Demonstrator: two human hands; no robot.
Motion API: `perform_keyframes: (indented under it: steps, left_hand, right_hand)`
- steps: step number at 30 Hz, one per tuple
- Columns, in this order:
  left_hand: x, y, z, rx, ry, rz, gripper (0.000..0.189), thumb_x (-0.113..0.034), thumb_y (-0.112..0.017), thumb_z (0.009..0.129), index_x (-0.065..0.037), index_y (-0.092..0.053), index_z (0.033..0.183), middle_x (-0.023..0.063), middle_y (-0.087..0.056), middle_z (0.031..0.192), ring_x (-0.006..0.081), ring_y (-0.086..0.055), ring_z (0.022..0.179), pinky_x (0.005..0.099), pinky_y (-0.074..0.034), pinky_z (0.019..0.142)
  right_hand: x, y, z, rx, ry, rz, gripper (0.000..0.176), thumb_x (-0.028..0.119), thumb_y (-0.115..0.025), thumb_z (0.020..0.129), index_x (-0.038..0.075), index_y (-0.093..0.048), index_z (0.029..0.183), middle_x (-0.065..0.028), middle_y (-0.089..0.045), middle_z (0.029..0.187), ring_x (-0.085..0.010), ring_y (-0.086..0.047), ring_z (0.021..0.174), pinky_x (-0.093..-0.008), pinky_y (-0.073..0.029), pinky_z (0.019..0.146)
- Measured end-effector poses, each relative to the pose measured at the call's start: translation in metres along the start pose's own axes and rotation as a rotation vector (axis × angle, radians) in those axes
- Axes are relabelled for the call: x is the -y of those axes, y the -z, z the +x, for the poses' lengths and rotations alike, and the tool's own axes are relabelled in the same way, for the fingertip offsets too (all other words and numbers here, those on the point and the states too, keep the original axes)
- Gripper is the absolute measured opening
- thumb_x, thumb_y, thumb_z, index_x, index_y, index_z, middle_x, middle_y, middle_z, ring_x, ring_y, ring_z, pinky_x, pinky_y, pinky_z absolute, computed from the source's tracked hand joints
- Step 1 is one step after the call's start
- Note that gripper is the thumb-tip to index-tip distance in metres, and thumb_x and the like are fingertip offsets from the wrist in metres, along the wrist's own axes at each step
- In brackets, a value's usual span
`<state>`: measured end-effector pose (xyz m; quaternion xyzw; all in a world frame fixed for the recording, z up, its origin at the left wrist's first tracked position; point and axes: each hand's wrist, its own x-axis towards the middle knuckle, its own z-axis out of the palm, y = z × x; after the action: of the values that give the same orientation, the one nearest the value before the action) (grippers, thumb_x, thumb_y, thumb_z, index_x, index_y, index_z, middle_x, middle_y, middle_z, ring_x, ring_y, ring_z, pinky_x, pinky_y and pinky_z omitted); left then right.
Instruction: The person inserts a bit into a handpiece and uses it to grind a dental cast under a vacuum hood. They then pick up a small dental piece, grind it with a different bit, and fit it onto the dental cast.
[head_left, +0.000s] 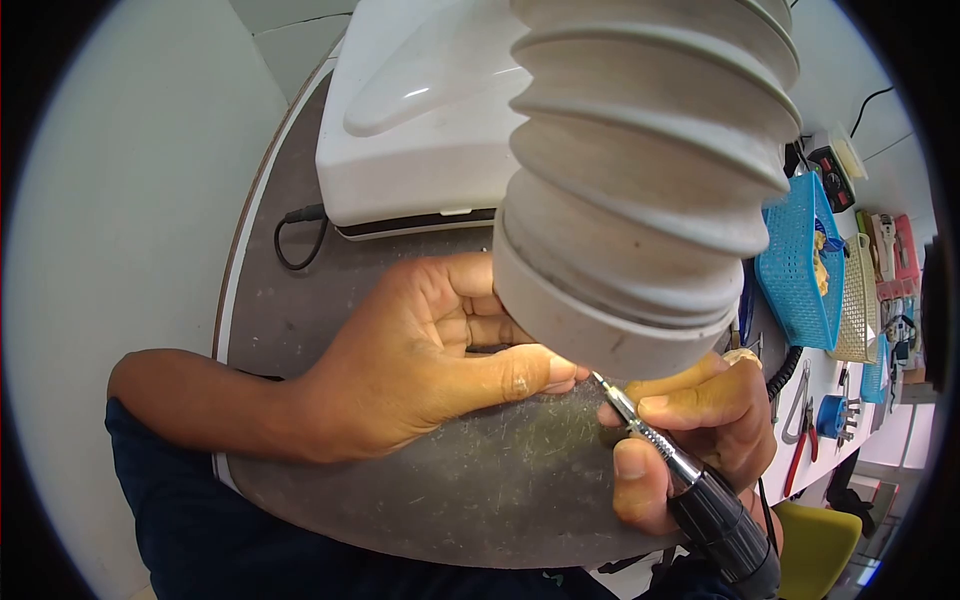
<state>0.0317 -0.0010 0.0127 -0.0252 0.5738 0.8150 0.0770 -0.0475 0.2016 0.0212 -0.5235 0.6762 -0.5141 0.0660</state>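
A black and silver rotary handpiece (682, 465) is held in my right hand (700, 415), its thin tip pointing up and left. My left hand (430, 350) is curled with thumb and fingers pinched together near that tip. A small pinkish piece (583, 373) shows at the left thumb's end; what it is cannot be made out. The wide end of a white ribbed hose (640, 190) hangs over both hands and hides the left fingertips. Beneath them lies a dark grey, scratched worktop (500, 490) with light dust on it.
Behind the left hand stands a white machine (420, 150) with a black cable. On the right are a blue basket (803, 265), a cream basket (857, 300), red-handled pliers (797, 463) and a blue round holder (831, 415). A yellow-green chair (815, 550) is at lower right.
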Motion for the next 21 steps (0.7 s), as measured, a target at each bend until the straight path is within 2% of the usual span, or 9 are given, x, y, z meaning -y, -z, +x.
perform_keyframes:
  steps: [4, 7, 9, 18, 21]
  left_hand:
    - [0.0005, 0.0024, 0.0001, 0.023, 0.01, -0.059, 0.029, 0.002, -0.061, 0.086, 0.004, -0.054, 0.114, 0.0135, -0.064, 0.106, 0.0173, -0.063, 0.099, 0.0293, -0.053, 0.089]
    - [0.0003, 0.0014, -0.0006, 0.011, 0.021, -0.073, 0.028, 0.002, -0.06, 0.086, 0.004, -0.054, 0.114, 0.0138, -0.064, 0.106, 0.0176, -0.063, 0.099, 0.0295, -0.053, 0.089]
    - [-0.0006, 0.0012, -0.001, 0.014, 0.011, -0.072, 0.028, 0.002, -0.06, 0.086, 0.003, -0.054, 0.114, 0.0138, -0.064, 0.106, 0.0176, -0.063, 0.099, 0.0296, -0.053, 0.089]
    - [0.0003, 0.0011, -0.0001, 0.01, 0.005, -0.041, 0.028, 0.003, -0.06, 0.085, 0.003, -0.055, 0.113, 0.0135, -0.064, 0.107, 0.0175, -0.063, 0.099, 0.0299, -0.053, 0.09]
    - [0.0001, 0.0002, 0.0007, 0.007, -0.004, -0.017, 0.027, 0.002, -0.06, 0.086, 0.004, -0.055, 0.113, 0.0135, -0.064, 0.106, 0.0176, -0.063, 0.099, 0.0301, -0.053, 0.09]
  right_hand:
    - [-0.0077, 0.0023, 0.0019, 0.016, 0.096, 0.019, 0.03, 0.015, -0.066, 0.08, 0.0, -0.045, 0.095, -0.0138, -0.062, 0.082, -0.0149, -0.058, 0.076, -0.0294, -0.047, 0.073]
    - [-0.0067, 0.0004, -0.0003, -0.052, 0.042, 0.078, 0.03, 0.014, -0.066, 0.079, 0.0, -0.045, 0.095, -0.0135, -0.062, 0.083, -0.0149, -0.057, 0.077, -0.0297, -0.046, 0.075]
    - [-0.0046, 0.003, 0.0014, 0.018, 0.038, 0.05, 0.03, 0.014, -0.066, 0.079, 0.0, -0.045, 0.095, -0.0137, -0.062, 0.083, -0.0146, -0.057, 0.077, -0.0295, -0.046, 0.074]
    - [-0.002, -0.0002, -0.0002, -0.034, -0.011, 0.023, 0.03, 0.016, -0.067, 0.078, 0.0, -0.047, 0.092, -0.0144, -0.061, 0.081, -0.0153, -0.058, 0.074, -0.0289, -0.047, 0.072]
    - [-0.0002, 0.0019, 0.0016, 0.015, -0.003, -0.008, 0.03, 0.016, -0.066, 0.079, 0.0, -0.046, 0.094, -0.0142, -0.061, 0.08, -0.0156, -0.057, 0.073, -0.0291, -0.046, 0.072]
